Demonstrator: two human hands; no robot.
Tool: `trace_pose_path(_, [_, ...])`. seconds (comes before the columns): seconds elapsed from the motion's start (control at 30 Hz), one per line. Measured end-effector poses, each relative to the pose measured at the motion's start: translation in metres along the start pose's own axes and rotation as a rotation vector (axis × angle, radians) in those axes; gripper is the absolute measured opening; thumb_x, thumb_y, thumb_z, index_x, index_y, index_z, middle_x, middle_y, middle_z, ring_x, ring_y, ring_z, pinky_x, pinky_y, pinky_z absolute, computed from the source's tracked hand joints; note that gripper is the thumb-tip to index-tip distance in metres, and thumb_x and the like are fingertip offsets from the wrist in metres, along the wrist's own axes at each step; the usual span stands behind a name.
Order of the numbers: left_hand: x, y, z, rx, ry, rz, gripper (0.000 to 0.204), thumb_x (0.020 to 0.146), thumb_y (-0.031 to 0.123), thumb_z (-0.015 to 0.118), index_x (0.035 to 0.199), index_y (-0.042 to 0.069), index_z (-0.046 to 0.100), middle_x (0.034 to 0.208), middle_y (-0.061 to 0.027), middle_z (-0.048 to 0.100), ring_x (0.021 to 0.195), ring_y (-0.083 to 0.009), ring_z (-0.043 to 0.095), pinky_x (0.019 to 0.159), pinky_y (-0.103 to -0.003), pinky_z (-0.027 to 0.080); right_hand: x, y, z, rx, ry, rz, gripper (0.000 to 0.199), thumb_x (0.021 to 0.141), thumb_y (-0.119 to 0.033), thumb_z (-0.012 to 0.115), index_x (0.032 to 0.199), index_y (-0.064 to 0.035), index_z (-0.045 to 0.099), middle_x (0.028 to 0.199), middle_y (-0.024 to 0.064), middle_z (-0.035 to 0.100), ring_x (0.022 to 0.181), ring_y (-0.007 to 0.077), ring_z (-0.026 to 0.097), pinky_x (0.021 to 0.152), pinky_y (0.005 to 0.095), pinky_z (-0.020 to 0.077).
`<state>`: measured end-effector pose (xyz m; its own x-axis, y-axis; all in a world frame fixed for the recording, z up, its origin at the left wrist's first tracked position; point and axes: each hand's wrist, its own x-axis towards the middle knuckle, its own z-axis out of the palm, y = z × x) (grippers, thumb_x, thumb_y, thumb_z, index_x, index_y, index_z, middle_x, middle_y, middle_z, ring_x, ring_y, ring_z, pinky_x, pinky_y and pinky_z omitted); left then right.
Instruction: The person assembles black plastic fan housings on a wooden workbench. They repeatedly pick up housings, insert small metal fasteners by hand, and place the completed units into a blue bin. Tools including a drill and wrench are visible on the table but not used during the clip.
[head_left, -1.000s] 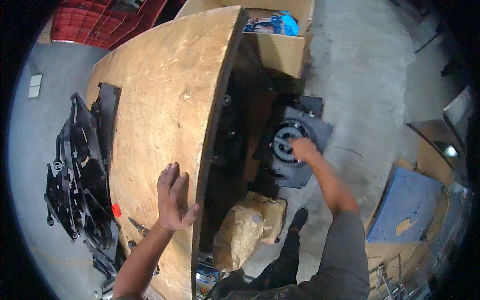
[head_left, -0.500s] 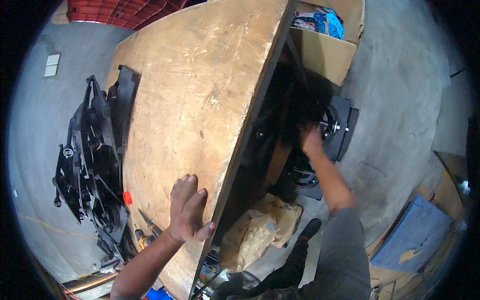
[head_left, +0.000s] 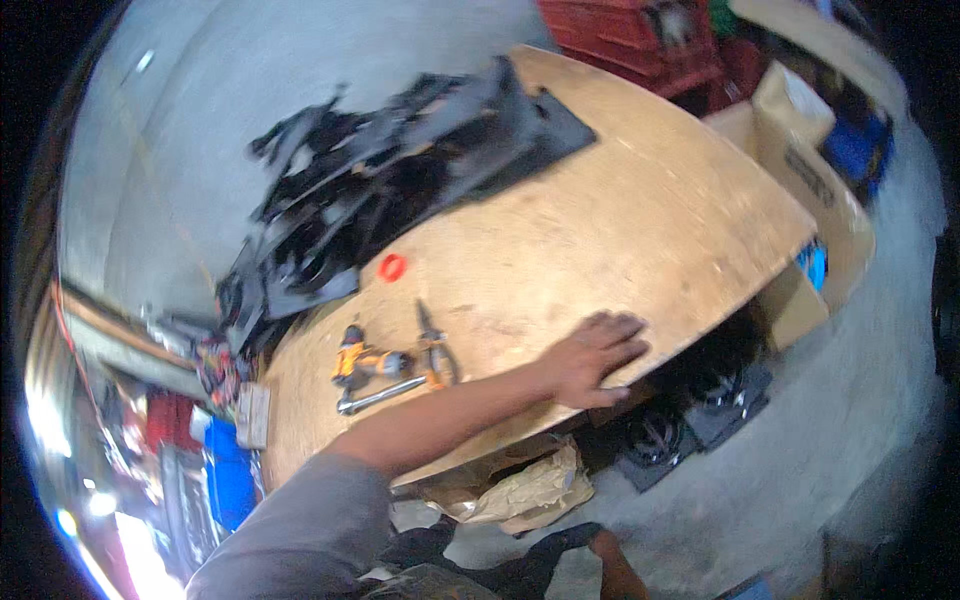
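Note:
My left hand (head_left: 598, 358) rests palm down on the wooden tabletop (head_left: 640, 220) close to its right edge, fingers spread and holding nothing. Low in the picture, part of my right arm and hand (head_left: 612, 562) shows beside my dark trouser leg; blur hides its fingers. To the left of my left forearm lie a yellow and black power drill (head_left: 368, 362), a ratchet wrench (head_left: 382, 396) and orange-handled pliers (head_left: 436, 350). A red ring (head_left: 392, 267) sits farther back. Black frame-like parts (head_left: 390, 170) are piled along the far left edge of the tabletop.
Below the right edge, black parts with round fittings (head_left: 655, 435) stand on the floor, near crumpled brown paper (head_left: 540, 490). A cardboard box (head_left: 835, 215) stands at the far right. Red crates (head_left: 635, 45) are at the back, a blue container (head_left: 228, 475) at lower left.
The view has swung round, so the table lies turned. My right hand has come away from the black parts under the table, back towards my body. My left hand still rests on the tabletop.

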<state>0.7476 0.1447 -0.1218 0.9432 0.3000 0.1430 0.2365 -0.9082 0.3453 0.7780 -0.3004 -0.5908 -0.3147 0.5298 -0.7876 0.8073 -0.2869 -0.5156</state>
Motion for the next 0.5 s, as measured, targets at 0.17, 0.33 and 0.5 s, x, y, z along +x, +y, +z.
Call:
trace_pose_path(0.17, [-0.012, 0.024, -0.002, 0.126, 0.138, -0.122, 0.073, 0.079, 0.044, 0.065, 0.138, 0.004, 0.05, 0.147, -0.0253, 0.042, 0.14, -0.0408, 0.036, 0.115, -0.058, 0.024, -0.159, 0.079, -0.07, 0.134, 0.25, 0.252, 0.038, 0.093, -0.028, 0.056, 0.112, 0.0014, 0.067, 0.111, 0.0162, 0.069, 0.1, 0.0272, 0.063, 0.086, 0.0415, 0.052])
trace_pose_path(0.33, [-0.09, 0.113, -0.035, -0.245, 0.113, -0.084, 0.067, 0.078, 0.025, 0.069, 0.14, 0.008, 0.05, 0.14, -0.0211, 0.051, 0.128, -0.0364, 0.049, 0.107, -0.049, 0.038, -0.272, 0.05, -0.153, 0.341, 0.678, 0.351, 0.028, 0.094, -0.016, 0.06, 0.108, 0.007, 0.065, 0.105, 0.0168, 0.068, 0.086, 0.0235, 0.063, 0.075, 0.0366, 0.0534])
trace_pose_path(0.5, [-0.28, 0.064, -0.138, -0.341, 0.337, -0.32, 0.054, 0.082, 0.032, 0.069, 0.13, 0.011, 0.061, 0.116, -0.0162, 0.067, 0.107, -0.0337, 0.064, 0.093, -0.046, 0.049, -0.275, -0.137, -0.187, 0.365, 0.78, 0.331, 0.026, 0.094, -0.015, 0.06, 0.107, 0.0071, 0.065, 0.103, 0.0167, 0.068, 0.085, 0.0232, 0.063, 0.075, 0.0364, 0.0531])
